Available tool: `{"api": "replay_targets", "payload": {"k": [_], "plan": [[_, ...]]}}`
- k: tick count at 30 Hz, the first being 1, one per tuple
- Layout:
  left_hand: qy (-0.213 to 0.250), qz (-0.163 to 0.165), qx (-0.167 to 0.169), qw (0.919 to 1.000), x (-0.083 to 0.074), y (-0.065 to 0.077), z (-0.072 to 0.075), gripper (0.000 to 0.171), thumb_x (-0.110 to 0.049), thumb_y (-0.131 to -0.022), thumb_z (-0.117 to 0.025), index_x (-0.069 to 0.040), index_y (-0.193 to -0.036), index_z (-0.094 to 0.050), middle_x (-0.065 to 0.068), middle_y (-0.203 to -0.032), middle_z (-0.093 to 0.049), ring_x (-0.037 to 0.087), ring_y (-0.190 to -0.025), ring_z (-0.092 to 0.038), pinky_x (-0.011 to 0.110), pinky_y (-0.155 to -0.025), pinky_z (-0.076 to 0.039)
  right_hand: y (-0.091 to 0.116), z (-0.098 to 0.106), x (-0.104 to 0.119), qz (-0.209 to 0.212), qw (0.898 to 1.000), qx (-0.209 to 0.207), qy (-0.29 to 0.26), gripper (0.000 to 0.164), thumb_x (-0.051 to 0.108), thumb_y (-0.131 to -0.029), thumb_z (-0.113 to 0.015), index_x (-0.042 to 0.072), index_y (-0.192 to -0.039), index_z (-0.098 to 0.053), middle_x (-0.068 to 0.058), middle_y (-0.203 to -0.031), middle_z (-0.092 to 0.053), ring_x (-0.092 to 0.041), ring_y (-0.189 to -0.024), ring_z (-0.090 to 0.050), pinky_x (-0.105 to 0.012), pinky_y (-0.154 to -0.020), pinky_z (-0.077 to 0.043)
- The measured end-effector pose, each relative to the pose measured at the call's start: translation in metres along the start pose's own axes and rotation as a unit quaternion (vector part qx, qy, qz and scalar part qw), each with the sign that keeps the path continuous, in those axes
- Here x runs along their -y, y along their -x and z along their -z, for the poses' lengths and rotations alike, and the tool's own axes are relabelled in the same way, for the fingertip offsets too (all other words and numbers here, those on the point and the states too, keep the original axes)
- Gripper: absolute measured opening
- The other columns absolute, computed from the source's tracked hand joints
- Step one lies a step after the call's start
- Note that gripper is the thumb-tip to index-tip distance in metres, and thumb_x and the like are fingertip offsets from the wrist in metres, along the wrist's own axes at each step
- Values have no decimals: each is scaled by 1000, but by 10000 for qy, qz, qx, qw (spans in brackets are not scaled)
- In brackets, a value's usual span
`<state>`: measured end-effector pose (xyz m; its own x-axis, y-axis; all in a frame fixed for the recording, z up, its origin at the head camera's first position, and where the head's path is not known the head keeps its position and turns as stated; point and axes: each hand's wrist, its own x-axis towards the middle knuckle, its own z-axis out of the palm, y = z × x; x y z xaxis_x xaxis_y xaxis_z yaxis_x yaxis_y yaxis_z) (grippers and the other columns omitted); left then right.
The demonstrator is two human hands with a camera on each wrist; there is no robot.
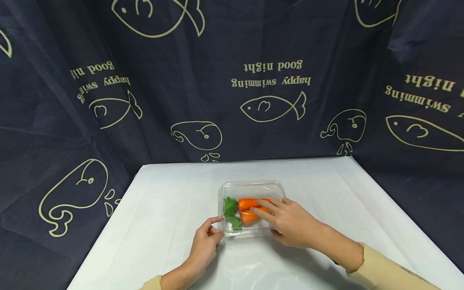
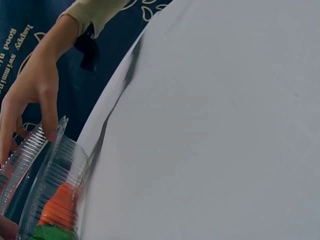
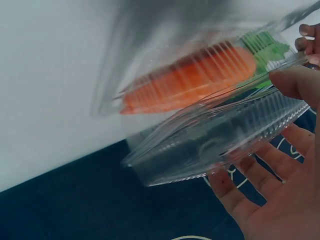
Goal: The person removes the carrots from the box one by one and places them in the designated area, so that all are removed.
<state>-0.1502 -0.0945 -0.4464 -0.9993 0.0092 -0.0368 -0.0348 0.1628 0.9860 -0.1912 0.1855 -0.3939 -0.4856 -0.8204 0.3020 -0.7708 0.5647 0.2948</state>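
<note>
A clear plastic clamshell container [image 1: 253,183] stands on the table, with orange carrots [image 1: 247,204] and their green leafy tops [image 1: 230,206] inside. At its near left corner, my left hand [image 1: 203,243] holds the edge between thumb and index finger. My right hand [image 1: 295,223] lies over the right part of the container, its fingers spread and fairly straight on the lid [image 3: 225,135]. Its thumb touches the near rim. A gap shows between lid and base in the right wrist view. The right fingers hide the carrots' right ends in the head view.
White cloth covers the table [image 1: 163,201], whose far edge lies behind the container. A dark blue curtain [image 1: 217,92] printed with fish and whales hangs at the back and both sides.
</note>
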Motion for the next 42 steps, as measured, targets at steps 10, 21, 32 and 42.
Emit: {"api": "replay_targets", "payload": {"k": [10,21,32,42], "plan": [[-7,-21,-48,10000,2,-1,0,44,0,-89,-65,-3,-132,-61,2,-77,-48,14,-58,-48,20,-50,-42,14,1,-9,-206,9998,-70,-16,79,36,-75,-84,20,-146,-52,-7,-144,-56,-27,-118,-60,-46,-85,-55],[-47,-38,-93,9999,2,-1,-1,42,-3,-91,-66,-5,-133,-61,1,-77,-50,10,-58,-48,20,-48,-40,35,-9,-19,-1029,9926,-198,-618,78,42,-79,-80,24,-148,-50,-1,-157,-42,-21,-128,-52,-42,-88,-53],[-168,-84,-77,9998,3,-2,0,41,-1,-88,-66,-2,-129,-61,1,-77,-50,9,-61,-47,19,-50,-37,47,-15,-15,-2208,9644,-167,-1446,89,50,-77,-82,30,-154,-42,-6,-163,-34,-23,-130,-49,-44,-83,-56],[-267,-151,-90,9995,2,-2,0,43,-2,-88,-67,0,-130,-60,1,-77,-50,7,-63,-43,19,-52,-36,60,-19,-16,-3097,9206,25,-2379,102,44,-75,-87,20,-158,-33,-6,-156,-44,-31,-125,-58,-54,-93,-52]]}}
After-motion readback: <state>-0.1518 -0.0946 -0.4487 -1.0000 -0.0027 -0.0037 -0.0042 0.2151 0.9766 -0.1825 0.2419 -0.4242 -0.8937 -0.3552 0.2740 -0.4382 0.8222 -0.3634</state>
